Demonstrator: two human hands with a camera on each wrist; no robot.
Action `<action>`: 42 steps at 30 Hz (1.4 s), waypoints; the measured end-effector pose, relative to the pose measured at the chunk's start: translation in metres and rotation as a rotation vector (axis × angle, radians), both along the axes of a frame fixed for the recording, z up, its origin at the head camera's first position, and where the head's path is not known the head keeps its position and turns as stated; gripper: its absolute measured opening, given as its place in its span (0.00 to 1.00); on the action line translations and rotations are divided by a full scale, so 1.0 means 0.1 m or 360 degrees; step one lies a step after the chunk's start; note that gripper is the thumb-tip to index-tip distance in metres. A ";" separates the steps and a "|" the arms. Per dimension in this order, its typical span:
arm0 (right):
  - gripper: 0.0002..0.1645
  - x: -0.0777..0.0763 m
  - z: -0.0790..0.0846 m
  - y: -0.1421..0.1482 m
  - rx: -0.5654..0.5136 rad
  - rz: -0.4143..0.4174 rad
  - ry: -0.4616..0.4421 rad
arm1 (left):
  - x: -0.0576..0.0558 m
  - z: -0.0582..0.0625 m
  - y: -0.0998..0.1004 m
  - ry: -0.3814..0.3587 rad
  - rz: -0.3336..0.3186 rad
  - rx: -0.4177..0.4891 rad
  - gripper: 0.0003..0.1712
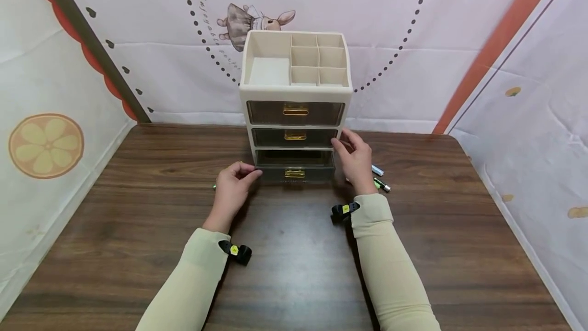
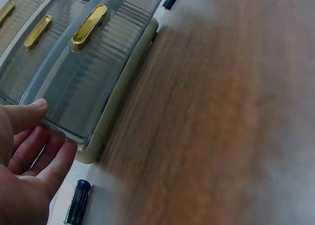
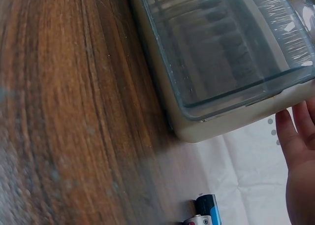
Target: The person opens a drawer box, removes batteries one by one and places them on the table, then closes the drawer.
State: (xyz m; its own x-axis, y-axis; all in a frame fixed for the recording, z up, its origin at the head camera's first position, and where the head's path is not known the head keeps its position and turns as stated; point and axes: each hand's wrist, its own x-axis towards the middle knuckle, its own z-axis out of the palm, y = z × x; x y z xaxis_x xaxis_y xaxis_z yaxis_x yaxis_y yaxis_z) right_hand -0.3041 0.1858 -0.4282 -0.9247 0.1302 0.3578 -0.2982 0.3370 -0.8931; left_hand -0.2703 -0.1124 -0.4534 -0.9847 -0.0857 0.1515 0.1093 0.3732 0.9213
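Observation:
A cream drawer organizer stands against the back wall, with three smoky see-through drawers and gold handles. Its bottom drawer is pulled partly out; the upper two look closed. My left hand holds the front left corner of that bottom drawer, thumb on the front and fingers along the side, as the left wrist view shows. Higher up, my right hand grips the organizer's right side, its thumb at the front edge near the middle drawer. In the right wrist view only some fingers show.
Several batteries lie on the wooden table: a green-and-black battery and a light blue battery right of the organizer, and a dark battery on its left. Open compartments form the organizer's top. A printed cloth hangs behind.

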 end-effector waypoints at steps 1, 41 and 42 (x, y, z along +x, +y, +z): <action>0.27 0.01 -0.01 0.01 0.0012 -0.0004 -0.0015 | -0.01 0.00 0.00 -0.0008 0.0002 0.0002 0.12; 0.25 0.23 0.33 -0.09 0.0077 0.0027 -0.0061 | -0.27 -0.01 0.08 -0.0033 0.0165 0.0071 0.12; 0.25 0.23 0.32 -0.09 0.0075 0.0025 -0.0066 | -0.28 -0.01 0.09 -0.0038 0.0168 0.0072 0.12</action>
State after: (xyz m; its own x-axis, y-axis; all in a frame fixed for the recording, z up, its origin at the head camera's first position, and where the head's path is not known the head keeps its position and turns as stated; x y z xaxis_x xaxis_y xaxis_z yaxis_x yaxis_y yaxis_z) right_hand -0.2811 0.1764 -0.3959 -0.9407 0.0995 0.3244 -0.2666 0.3747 -0.8880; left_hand -0.2978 -0.1036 -0.4540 -0.9732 -0.1951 0.1221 0.0498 0.3394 0.9393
